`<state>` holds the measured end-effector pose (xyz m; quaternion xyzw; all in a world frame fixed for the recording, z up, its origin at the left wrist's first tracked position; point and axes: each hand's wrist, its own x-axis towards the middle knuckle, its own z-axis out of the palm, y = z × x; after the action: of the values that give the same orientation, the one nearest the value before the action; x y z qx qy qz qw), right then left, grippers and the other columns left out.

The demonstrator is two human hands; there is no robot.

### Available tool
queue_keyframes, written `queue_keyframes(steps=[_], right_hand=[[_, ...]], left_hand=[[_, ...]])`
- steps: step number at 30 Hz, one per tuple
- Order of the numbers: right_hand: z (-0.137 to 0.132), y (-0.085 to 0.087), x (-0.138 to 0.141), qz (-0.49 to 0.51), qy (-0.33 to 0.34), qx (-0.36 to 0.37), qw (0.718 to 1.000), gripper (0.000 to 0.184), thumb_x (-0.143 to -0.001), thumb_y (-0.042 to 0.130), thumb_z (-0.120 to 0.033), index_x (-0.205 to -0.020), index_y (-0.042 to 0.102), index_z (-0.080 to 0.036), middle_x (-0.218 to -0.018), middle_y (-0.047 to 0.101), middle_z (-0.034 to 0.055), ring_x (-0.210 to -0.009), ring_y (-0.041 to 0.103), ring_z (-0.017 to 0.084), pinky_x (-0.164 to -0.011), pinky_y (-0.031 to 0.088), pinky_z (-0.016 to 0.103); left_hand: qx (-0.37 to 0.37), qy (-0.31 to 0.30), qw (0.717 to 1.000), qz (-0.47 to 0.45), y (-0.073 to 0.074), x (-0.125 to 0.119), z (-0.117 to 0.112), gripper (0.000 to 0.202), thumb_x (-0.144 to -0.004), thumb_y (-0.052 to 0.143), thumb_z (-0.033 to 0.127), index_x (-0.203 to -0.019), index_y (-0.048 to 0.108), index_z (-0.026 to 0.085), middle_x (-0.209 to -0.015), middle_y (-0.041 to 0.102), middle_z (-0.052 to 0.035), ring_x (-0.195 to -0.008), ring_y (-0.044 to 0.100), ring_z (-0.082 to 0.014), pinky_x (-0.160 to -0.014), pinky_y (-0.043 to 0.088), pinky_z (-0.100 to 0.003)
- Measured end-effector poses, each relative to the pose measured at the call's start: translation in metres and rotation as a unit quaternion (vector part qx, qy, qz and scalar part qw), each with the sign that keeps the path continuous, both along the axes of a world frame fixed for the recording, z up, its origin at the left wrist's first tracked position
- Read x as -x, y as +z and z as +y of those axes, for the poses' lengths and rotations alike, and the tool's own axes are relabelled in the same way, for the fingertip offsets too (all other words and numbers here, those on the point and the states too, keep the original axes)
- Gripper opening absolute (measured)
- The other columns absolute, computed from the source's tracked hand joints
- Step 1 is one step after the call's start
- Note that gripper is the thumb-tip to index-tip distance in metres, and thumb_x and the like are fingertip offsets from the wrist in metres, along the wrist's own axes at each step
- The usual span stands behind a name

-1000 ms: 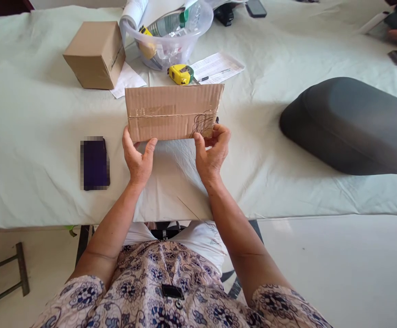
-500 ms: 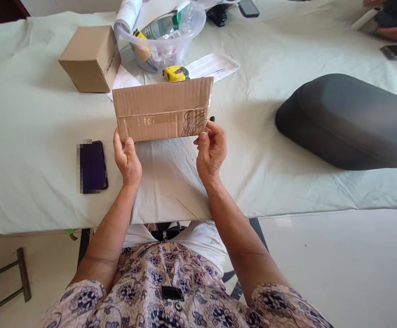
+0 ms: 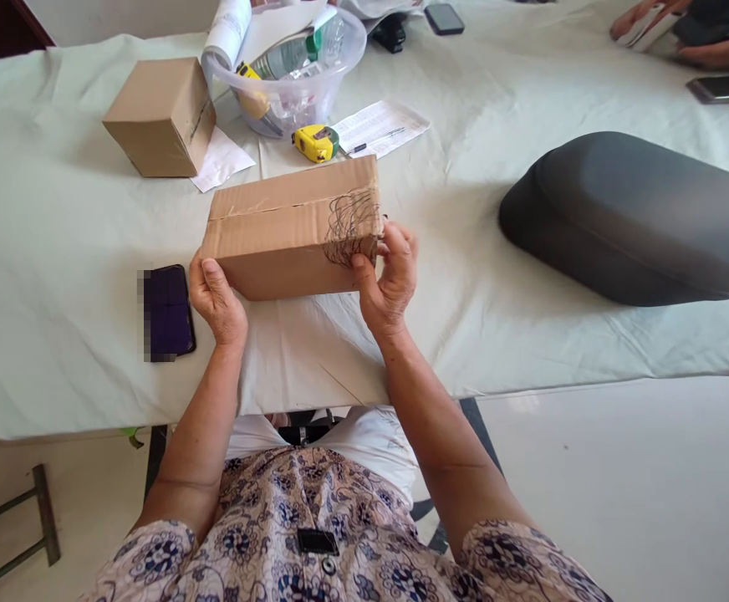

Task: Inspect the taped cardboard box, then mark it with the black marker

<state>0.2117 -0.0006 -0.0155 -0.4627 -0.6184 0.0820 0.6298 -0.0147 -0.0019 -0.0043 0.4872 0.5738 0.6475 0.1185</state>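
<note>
Between my two hands is a brown cardboard box [image 3: 277, 242], tilted so that its taped top and the long side facing me both show. Black scribbled lines mark the right end of its top. My left hand [image 3: 219, 301] grips the lower left corner, thumb on the near side. At the right end, my right hand [image 3: 389, 280] holds the box with its thumb on the near face and its other fingers bent around the edge, partly hidden. A dark phone [image 3: 171, 313] lies on the cloth just left of my left hand.
A second cardboard box [image 3: 157, 117] stands back left beside a clear plastic basin [image 3: 345, 63] holding bottles and paper. A yellow tape measure [image 3: 315, 144] and a written sheet [image 3: 395, 125] lie behind my box. A black padded seat [image 3: 634, 221] sits right; another person's hands [image 3: 716, 50] are beyond.
The box has tipped, so its near long side now shows below the scribbled face. Both hands have shifted with it, the left one lower and further left.
</note>
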Motion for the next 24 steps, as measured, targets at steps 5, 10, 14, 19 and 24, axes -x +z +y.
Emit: queue_keyframes(steps=[5,10,14,19,24], right_hand=[[0.001,0.001,0.003,0.013,0.019,0.036,0.999,0.048,-0.097,0.052,-0.054,-0.14,0.057,-0.033,-0.129,0.062,0.0112,-0.123,0.06,0.028,-0.094,0.057,0.045],[0.007,0.001,-0.001,0.029,0.09,0.059,0.994,0.05,-0.096,0.054,-0.057,-0.14,0.058,-0.033,-0.134,0.065,0.0092,-0.126,0.06,0.026,-0.094,0.059,0.042],[0.008,0.002,-0.006,0.021,0.129,0.08,0.988,0.05,-0.098,0.052,-0.053,-0.142,0.058,-0.031,-0.142,0.062,0.0096,-0.134,0.057,0.028,-0.093,0.061,0.041],[0.005,0.007,-0.011,-0.07,0.155,0.086,0.982,0.057,-0.1,0.047,-0.051,-0.155,0.044,-0.034,-0.16,0.049,0.0058,-0.151,0.042,0.029,-0.106,0.057,0.046],[0.001,0.014,-0.01,-0.155,0.21,0.098,0.96,0.074,-0.099,0.05,-0.051,-0.164,0.02,-0.034,-0.173,0.028,0.0018,-0.162,0.021,0.03,-0.129,0.031,0.055]], left_hand=[[-0.027,0.049,0.998,0.025,-0.002,0.008,0.005,0.061,-0.098,0.039,0.07,-0.1,0.068,0.016,-0.092,0.065,-0.0057,-0.095,0.065,-0.0188,-0.093,0.052,-0.034],[-0.056,-0.009,0.998,0.002,-0.005,0.012,0.011,0.066,-0.093,0.049,0.072,-0.13,0.062,0.02,-0.123,0.067,-0.0107,-0.12,0.064,-0.0217,-0.108,0.048,-0.034],[-0.043,-0.059,0.997,0.003,-0.005,0.014,0.014,0.075,-0.091,0.05,0.074,-0.147,0.05,0.025,-0.143,0.06,-0.0118,-0.134,0.059,-0.023,-0.115,0.043,-0.035],[-0.049,-0.05,0.998,0.004,-0.004,0.014,0.016,0.077,-0.09,0.052,0.074,-0.148,0.047,0.024,-0.144,0.06,-0.0132,-0.134,0.059,-0.0229,-0.116,0.043,-0.035],[-0.041,-0.01,0.999,-0.01,0.001,0.016,0.018,0.07,-0.092,0.05,0.073,-0.139,0.056,0.022,-0.13,0.067,-0.0105,-0.122,0.064,-0.0209,-0.111,0.047,-0.033]])
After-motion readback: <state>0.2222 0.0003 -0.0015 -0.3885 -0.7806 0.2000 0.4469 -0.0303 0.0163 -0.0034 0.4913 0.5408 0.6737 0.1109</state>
